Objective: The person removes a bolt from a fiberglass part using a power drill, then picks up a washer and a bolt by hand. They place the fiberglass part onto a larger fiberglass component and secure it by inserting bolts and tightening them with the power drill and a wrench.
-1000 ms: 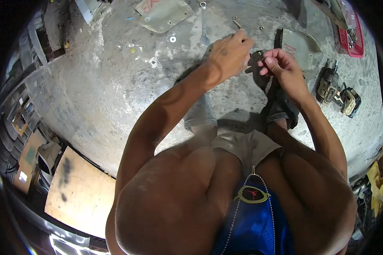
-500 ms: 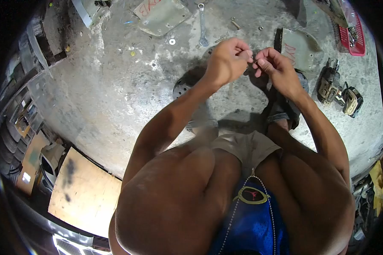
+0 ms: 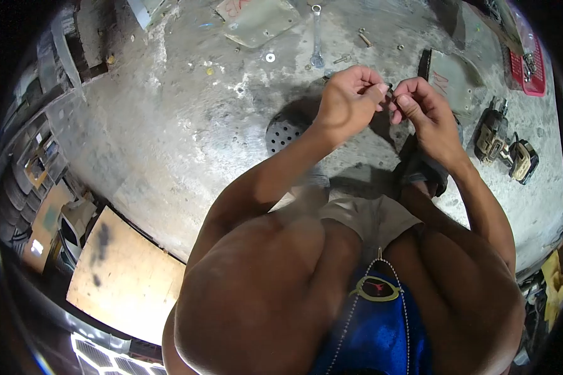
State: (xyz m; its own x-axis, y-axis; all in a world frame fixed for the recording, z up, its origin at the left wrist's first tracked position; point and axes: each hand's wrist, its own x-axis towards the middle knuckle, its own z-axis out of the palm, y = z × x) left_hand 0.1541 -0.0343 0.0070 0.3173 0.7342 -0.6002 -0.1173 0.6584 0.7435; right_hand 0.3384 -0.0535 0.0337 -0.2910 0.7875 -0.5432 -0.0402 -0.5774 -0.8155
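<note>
My left hand (image 3: 351,103) and my right hand (image 3: 426,112) meet fingertip to fingertip above the concrete floor. A small dark piece (image 3: 391,89) shows between them, too small to name. Thumb and fingers of each hand are pinched together around it. Just beyond my hands lie a combination wrench (image 3: 318,37), a bolt (image 3: 343,59) and another bolt (image 3: 365,39). Beside my right hand rests a grey metal plate (image 3: 456,78) with red marking, partly hidden by the hand. A washer (image 3: 270,57) lies left of the wrench.
To the right, a cordless power tool (image 3: 491,134) lies beside a battery pack (image 3: 523,159). A red plastic basket (image 3: 535,78) with metal parts sits at upper right. Another marked plate (image 3: 259,22) lies at the top. A wooden board (image 3: 128,275) is at lower left.
The view has shifted, so the floor items appear a little further right. My hands stay together, and the small dark piece now shows more clearly between the fingertips.
</note>
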